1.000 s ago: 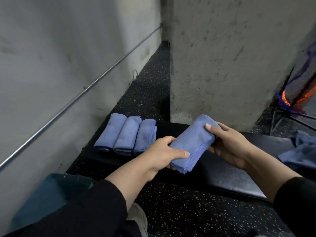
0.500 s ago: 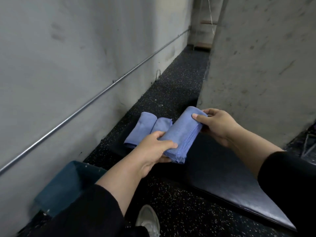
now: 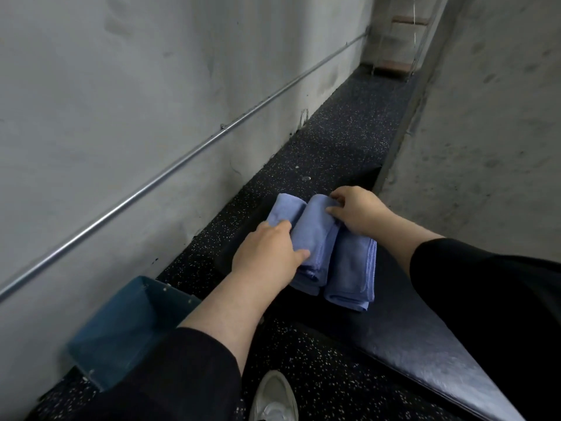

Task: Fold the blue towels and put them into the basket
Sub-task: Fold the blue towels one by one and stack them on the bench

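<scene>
Several folded blue towels lie side by side at the far end of a black padded mat (image 3: 425, 344). My left hand (image 3: 267, 256) grips the near left side of the middle folded towel (image 3: 315, 238), thumb on top. My right hand (image 3: 355, 211) holds its far end. This towel rests on top of another folded one, whose edge shows below it (image 3: 306, 287). One folded towel (image 3: 285, 209) lies to its left and one (image 3: 352, 275) to its right. The teal basket (image 3: 121, 326) stands on the floor at lower left and looks empty.
A grey wall with a metal pipe (image 3: 182, 156) runs along the left. A concrete pillar (image 3: 485, 117) rises close on the right. Speckled dark floor lies between them. My white shoe (image 3: 273, 399) is at the bottom edge, beside the basket.
Both hands carried the folded towel left and away from me and brought it down onto the row of folded towels. My view turned left, and the basket shows more fully.
</scene>
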Demonstrator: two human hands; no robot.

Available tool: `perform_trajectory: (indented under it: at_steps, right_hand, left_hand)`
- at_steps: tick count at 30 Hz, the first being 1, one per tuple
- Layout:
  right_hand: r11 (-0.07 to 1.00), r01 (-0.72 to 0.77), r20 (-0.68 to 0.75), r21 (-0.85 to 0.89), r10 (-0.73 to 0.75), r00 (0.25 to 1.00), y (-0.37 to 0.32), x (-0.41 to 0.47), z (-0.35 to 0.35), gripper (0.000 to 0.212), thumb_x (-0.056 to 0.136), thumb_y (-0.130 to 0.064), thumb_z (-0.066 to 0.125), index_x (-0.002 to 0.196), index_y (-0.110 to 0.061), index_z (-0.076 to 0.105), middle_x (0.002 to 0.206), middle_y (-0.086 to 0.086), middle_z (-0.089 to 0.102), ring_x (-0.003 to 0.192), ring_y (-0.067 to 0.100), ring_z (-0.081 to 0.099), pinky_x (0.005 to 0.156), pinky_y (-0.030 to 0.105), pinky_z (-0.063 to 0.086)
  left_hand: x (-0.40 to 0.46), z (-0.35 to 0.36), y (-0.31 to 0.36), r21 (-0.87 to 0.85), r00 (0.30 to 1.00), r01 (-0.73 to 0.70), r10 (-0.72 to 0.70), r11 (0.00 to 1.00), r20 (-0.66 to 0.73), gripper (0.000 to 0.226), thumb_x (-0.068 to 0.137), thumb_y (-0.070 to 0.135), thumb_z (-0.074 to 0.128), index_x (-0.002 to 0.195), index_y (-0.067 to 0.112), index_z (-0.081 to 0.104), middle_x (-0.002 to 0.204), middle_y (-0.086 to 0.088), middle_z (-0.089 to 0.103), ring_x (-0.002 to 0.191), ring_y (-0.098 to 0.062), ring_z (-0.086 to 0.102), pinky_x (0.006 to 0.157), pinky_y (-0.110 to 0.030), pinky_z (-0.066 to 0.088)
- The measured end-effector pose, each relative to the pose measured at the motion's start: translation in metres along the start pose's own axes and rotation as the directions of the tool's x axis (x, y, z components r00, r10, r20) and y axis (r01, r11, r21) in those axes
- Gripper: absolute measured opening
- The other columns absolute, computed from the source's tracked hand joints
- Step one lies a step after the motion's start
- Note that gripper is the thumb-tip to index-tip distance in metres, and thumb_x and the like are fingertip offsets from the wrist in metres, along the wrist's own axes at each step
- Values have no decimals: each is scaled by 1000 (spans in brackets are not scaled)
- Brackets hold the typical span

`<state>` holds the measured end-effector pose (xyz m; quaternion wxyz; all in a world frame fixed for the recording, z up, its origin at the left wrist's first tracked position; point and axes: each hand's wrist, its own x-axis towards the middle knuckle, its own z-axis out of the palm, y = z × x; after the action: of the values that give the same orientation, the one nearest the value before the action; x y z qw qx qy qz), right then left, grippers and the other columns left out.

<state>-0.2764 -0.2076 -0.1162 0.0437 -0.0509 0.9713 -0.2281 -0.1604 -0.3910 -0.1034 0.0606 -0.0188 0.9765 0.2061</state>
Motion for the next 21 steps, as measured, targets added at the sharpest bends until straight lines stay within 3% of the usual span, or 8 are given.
perform_trajectory:
  at_steps: [4, 6, 9, 11, 14, 18, 21]
  right_hand:
    - [981, 190, -239, -30, -191, 952, 11, -3, 7, 35, 92, -27, 67, 126, -19, 63, 124, 8, 58, 115, 32, 53, 97, 48, 46]
    - [955, 273, -197, -115, -291, 936, 12, -8, 8, 24, 96, -30, 60, 119, -24, 68, 125, 1, 60, 116, 29, 53, 94, 50, 46]
    - [954, 268, -89, -130, -281, 956, 16, -15, 8, 27, 102, -33, 50, 121, -27, 68, 131, -4, 60, 122, 23, 51, 98, 50, 42]
    - [956, 293, -225, -18, -289, 930, 22, -19, 1, 25, 103, -31, 50, 117, -24, 69, 127, -4, 61, 119, 21, 55, 99, 49, 44]
    - [950, 293, -381, 106, -234, 895, 27, -33, -17, 23, 103, -25, 51, 113, -16, 70, 116, -1, 64, 110, 18, 58, 97, 31, 44]
    - [953, 271, -395, 133, -200, 897, 47, -68, -37, 22, 103, -23, 52, 112, -15, 70, 113, -1, 63, 107, 13, 58, 94, 24, 41]
    - [966, 225, -367, 130, -164, 916, 75, -102, -49, 21, 103, -27, 52, 111, -18, 69, 111, -5, 62, 106, 12, 57, 92, 23, 39]
  left_hand:
    - [4, 6, -2, 107, 991, -133, 132, 985, 16, 54, 99, 50, 52, 149, 38, 39, 141, -1, 43, 124, -29, 45, 100, -45, 43]
    - [6, 8, -3, 143, 989, -138, 128, 980, 74, 52, 101, 51, 46, 151, 40, 37, 144, 0, 42, 129, -27, 41, 103, -45, 40]
    - [6, 6, -1, 134, 989, -133, 124, 982, 77, 51, 101, 51, 46, 150, 37, 40, 145, 0, 42, 131, -27, 39, 106, -46, 39]
    - [6, 4, 4, 94, 990, -137, 133, 986, 47, 49, 102, 46, 46, 150, 34, 41, 147, 0, 41, 132, -28, 39, 107, -47, 39]
    - [6, 2, 9, -15, 990, -132, 133, 991, 47, 50, 104, 40, 45, 153, 30, 38, 153, 0, 39, 138, -27, 37, 112, -48, 36]
    - [4, 0, 27, -66, 988, -151, 149, 986, -39, 48, 104, 36, 45, 150, 24, 43, 152, -2, 43, 137, -27, 41, 113, -45, 35]
    - [-1, 3, 50, -66, 972, -215, 207, 974, -112, 38, 103, 31, 48, 137, 15, 56, 142, -5, 52, 129, -28, 49, 106, -44, 40]
